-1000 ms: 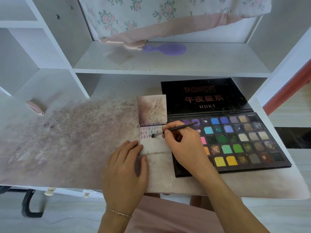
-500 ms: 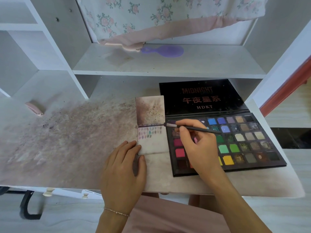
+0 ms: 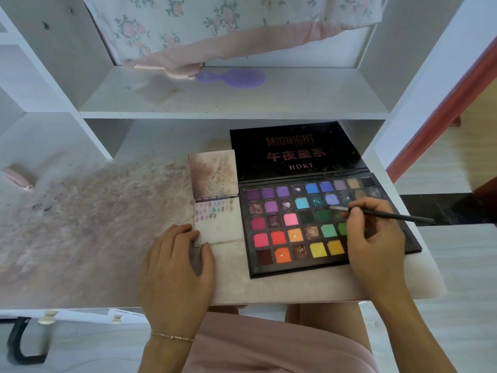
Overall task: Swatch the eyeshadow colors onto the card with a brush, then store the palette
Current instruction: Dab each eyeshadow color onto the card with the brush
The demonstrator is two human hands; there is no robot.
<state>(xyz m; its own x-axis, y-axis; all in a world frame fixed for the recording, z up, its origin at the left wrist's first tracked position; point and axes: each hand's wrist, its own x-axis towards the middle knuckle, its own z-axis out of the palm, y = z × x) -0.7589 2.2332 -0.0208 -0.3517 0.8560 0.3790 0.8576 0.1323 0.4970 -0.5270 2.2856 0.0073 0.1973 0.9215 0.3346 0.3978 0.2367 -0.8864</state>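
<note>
A pale desk top [image 3: 80, 251], stained with purplish powder, ran beneath white shelving. The left hand [image 3: 177, 267] lay flat and relaxed near the front edge, its fingertips resting on the near left corner of the small white folded card [image 3: 219, 227] (rows of faint swatches marked its middle). Just right of the card lay the open black eyeshadow palette [image 3: 295, 224], lid tilted back. The right hand [image 3: 376, 238] hovered over the pans, pinching a thin black brush [image 3: 390, 216], and hid the pans beneath it. Farther back, a purple hairbrush [image 3: 234, 77] sat on the shelf [image 3: 295, 103] under a floral curtain [image 3: 215, 22].
</note>
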